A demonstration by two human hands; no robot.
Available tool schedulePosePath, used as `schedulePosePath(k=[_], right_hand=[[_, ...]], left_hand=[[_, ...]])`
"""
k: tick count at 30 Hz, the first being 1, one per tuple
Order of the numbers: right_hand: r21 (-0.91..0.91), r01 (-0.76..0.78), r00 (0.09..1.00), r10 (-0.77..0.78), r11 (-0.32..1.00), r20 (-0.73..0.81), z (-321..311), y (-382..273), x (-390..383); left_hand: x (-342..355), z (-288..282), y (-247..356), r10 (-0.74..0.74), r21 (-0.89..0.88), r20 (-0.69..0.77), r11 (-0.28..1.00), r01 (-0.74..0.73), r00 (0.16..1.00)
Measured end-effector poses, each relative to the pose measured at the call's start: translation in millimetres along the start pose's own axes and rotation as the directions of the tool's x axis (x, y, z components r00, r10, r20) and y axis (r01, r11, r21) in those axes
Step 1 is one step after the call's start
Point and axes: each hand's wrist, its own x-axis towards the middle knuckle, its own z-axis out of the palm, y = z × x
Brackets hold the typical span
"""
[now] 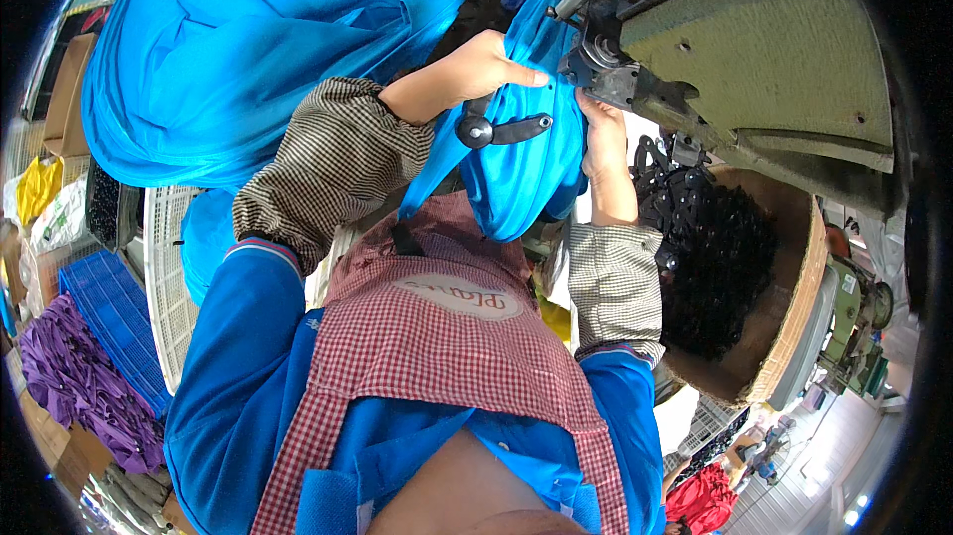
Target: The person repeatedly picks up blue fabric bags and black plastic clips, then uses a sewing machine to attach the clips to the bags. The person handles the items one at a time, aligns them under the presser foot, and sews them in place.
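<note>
My left hand pinches a gathered piece of bright blue cloth, its thumb stretched over the folds and its fingers partly behind them. My right hand grips the far right edge of the same cloth, right below the dark metal head of a green machine. Its fingertips are partly hidden by that head. Small metal studs show along the cloth. In front of the cloth, just below my left hand, a black lever arm with a round knob sticks out. The cloth hangs down over my checked apron.
A large heap of blue cloth lies at the left over a white plastic basket. The machine's green body fills the upper right. Beside my right forearm stands a cardboard box full of small black parts. Purple cloth lies farther left.
</note>
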Motion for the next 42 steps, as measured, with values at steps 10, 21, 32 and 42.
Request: schedulePosePath(k=[10, 21, 32, 42], right_hand=[[-0.592, 0.043, 0.961, -0.196, 0.805, -0.197, 22, -21, -19], [-0.311, 0.014, 0.985, -0.066, 0.950, -0.158, 55, -26, -45], [-0.273, -0.185, 0.973, 0.137, 0.944, -0.185, 48, -36, -31], [-0.432, -0.038, 0.999, 0.023, 0.901, -0.039, -5, 3, -15]], left_hand=[[-2, 12, -12, -0.179, -0.273, -0.123, 0.952, 0.140, 0.976], [-37, 36, -8, -0.151, -0.426, -0.211, 0.904, 0.048, 0.966], [-61, 58, -34, -0.062, -0.438, -0.099, 0.899, 0.012, 0.993], [-56, 37, -36, -0.223, -0.445, -0.072, 0.880, 0.169, 0.972]])
